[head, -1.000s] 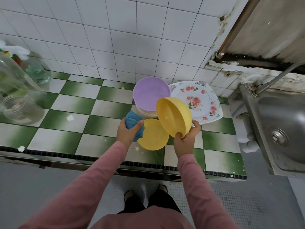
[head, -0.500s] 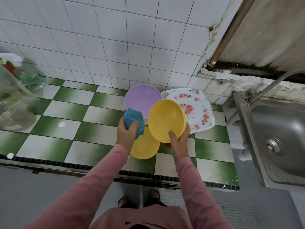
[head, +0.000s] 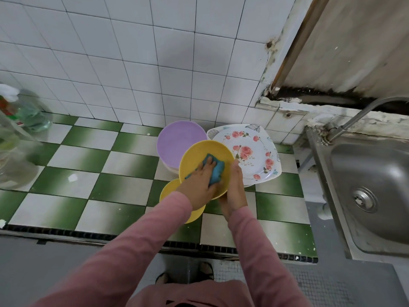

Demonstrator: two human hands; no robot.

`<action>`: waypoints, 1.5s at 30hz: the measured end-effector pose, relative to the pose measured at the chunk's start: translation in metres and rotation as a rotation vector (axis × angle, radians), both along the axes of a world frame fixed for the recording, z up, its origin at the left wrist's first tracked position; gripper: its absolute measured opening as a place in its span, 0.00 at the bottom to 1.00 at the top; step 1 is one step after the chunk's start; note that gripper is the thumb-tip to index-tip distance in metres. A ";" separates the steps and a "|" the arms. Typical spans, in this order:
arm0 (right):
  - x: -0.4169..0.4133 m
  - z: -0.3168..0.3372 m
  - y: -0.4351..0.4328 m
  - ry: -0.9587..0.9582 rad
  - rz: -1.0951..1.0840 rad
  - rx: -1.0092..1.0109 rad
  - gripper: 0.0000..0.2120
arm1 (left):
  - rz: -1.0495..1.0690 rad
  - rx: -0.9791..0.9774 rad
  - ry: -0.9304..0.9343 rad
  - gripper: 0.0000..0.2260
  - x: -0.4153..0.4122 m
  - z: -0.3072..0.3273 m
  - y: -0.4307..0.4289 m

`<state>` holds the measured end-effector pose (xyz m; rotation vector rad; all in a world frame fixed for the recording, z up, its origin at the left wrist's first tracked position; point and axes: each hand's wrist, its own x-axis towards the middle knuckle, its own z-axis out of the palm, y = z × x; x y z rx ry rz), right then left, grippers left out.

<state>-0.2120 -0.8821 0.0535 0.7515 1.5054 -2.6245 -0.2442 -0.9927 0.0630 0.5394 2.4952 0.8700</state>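
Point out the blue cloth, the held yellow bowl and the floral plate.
blue cloth (head: 218, 171): head view, exposed part.
held yellow bowl (head: 197, 156): head view, bare inner wall.
floral plate (head: 252, 154): head view, middle.

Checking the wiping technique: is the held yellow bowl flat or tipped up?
Tipped up: right hand holds the yellow bowl, opening facing the camera; left hand holds the blue cloth inside.

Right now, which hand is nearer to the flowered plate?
The right hand. It grips the right rim of the yellow bowl, close beside the near edge of the flowered plate. The left hand holds a blue cloth inside the bowl, farther left.
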 end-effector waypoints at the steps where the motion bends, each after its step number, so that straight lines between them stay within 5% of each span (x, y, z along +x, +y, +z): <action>1: -0.001 -0.001 0.002 -0.003 -0.017 -0.031 0.39 | -0.051 -0.042 -0.054 0.30 0.000 0.000 0.002; 8: -0.010 -0.002 0.013 -0.010 -0.052 0.070 0.35 | -0.036 0.098 -0.387 0.16 -0.004 0.030 -0.004; 12: -0.015 0.000 0.018 0.055 -0.021 0.079 0.25 | -0.251 -0.522 -0.018 0.24 -0.011 0.037 -0.011; 14: -0.015 0.005 0.012 0.067 -0.004 0.094 0.24 | -0.251 -0.633 0.049 0.28 -0.014 0.025 -0.012; 19: -0.015 0.002 -0.002 0.056 0.018 0.041 0.37 | -0.155 -0.360 0.122 0.32 -0.024 0.000 -0.004; 23: -0.022 0.004 -0.009 0.012 0.015 0.015 0.42 | -0.071 0.182 -0.222 0.31 -0.018 0.012 0.012; 25: -0.026 0.009 -0.004 -0.020 -0.001 -0.008 0.43 | -0.096 0.242 -0.369 0.27 -0.019 0.022 0.007; 27: -0.030 0.006 0.005 -0.050 -0.023 -0.019 0.53 | -0.092 0.080 -0.434 0.17 -0.025 0.037 -0.003; 28: -0.030 0.005 0.008 -0.043 -0.021 -0.018 0.57 | -0.128 -0.083 -0.392 0.12 -0.028 0.044 -0.008; 30: -0.030 0.006 0.009 0.004 0.012 0.013 0.56 | -0.238 -0.451 -0.235 0.19 -0.033 0.051 -0.014; 33: -0.031 0.007 0.009 0.071 0.020 0.019 0.42 | -0.305 -0.744 -0.030 0.29 -0.033 0.039 -0.017; 35: -0.031 0.009 0.008 0.090 0.036 0.010 0.36 | -0.291 -0.744 0.069 0.30 -0.033 0.027 -0.020; 40: -0.027 0.005 -0.004 0.056 0.067 0.054 0.48 | -0.109 -0.654 0.352 0.30 -0.038 0.002 -0.023; 45: -0.031 0.005 -0.006 0.056 0.118 0.014 0.45 | -0.076 -0.310 0.262 0.29 -0.033 -0.002 -0.005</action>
